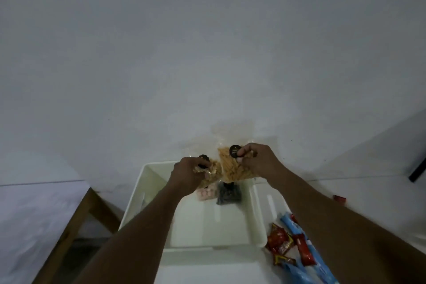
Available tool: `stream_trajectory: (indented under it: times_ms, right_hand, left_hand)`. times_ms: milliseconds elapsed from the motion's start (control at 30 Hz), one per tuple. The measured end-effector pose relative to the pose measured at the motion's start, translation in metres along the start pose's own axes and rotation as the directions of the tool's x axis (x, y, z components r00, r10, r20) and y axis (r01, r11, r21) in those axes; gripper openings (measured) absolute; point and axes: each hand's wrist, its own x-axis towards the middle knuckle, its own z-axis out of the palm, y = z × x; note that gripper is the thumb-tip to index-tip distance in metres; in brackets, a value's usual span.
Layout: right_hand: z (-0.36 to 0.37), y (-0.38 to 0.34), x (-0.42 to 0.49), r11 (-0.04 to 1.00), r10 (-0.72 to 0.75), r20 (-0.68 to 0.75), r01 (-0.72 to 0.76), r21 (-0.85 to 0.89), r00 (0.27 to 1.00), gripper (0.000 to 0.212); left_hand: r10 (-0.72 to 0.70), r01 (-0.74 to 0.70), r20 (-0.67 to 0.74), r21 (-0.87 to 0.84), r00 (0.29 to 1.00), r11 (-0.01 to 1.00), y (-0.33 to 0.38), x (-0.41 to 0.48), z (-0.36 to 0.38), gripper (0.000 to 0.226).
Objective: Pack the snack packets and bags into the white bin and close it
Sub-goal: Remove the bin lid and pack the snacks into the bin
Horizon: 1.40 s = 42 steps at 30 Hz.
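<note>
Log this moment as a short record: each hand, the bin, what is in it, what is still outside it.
left hand: grips a clear bag of brown snacks above the bin
right hand: pinches a clear bag of orange sticks beside its black round label, above the bin
white bin: open on top
in bin: pink-filled bag, dark-filled bag, at the far end
outside bin: red packets and blue packets, to its right

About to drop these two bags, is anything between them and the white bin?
Nothing visible blocks them. The white bin lies open under the stick snack bag in the right hand and the brown snack bag in the left hand. Inside lie a pink bag and a dark bag.
</note>
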Motion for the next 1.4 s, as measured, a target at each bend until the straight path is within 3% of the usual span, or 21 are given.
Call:
stream_trajectory:
  times_ms: [233,433,667,800,900,1000,1133,1333,1400]
  right_hand:
    - [0.089,0.067,0.002,0.973,0.193,-0.001,-0.191,-0.127,0.981,0.018]
    - [0.1,0.127,0.018,0.914,0.357,-0.046,-0.359,-0.188,0.933,0.025]
    - [0.101,0.144,0.026,0.864,0.433,-0.087,-0.44,-0.242,0.897,0.011]
    - [0.087,0.104,0.011,0.841,0.396,-0.022,-0.372,-0.393,0.918,0.012]
    - [0.071,0.066,-0.011,0.884,0.393,0.033,-0.368,-0.288,0.919,0.02]
    - [0.043,0.032,-0.039,0.912,0.378,0.06,-0.36,-0.195,0.924,0.019]
    - [-0.012,0.009,-0.083,0.934,0.326,0.014,-0.319,-0.162,0.945,0.017]
    - [-0.116,0.053,-0.154,0.906,0.373,-0.123,-0.39,-0.163,0.919,0.017]
    - [-0.144,0.091,-0.178,0.864,0.402,-0.18,-0.437,-0.25,0.898,0.012]
  left_hand:
    - [-0.124,0.118,0.123,0.057,0.985,0.991,-0.096,-0.012,0.005,0.026]
    - [-0.162,0.147,0.232,0.079,0.959,0.986,-0.138,0.016,0.053,0.03]
    - [-0.167,0.15,0.238,0.088,0.957,0.985,-0.153,0.024,0.082,0.044]
    - [-0.151,0.121,0.239,0.135,0.959,0.983,-0.125,0.009,0.063,0.043]
    - [-0.148,0.12,0.235,0.128,0.961,0.985,-0.092,-0.002,0.046,0.032]
    - [-0.106,0.083,0.214,0.111,0.971,0.99,-0.05,-0.018,0.038,0.042]
    - [0.008,-0.01,0.15,0.014,0.989,1.0,0.015,-0.046,0.05,0.021]
    - [0.176,-0.171,0.153,-0.046,0.972,0.984,0.092,-0.101,0.117,0.013]
    - [0.188,-0.181,0.189,-0.052,0.964,0.982,0.101,-0.121,0.151,0.01]
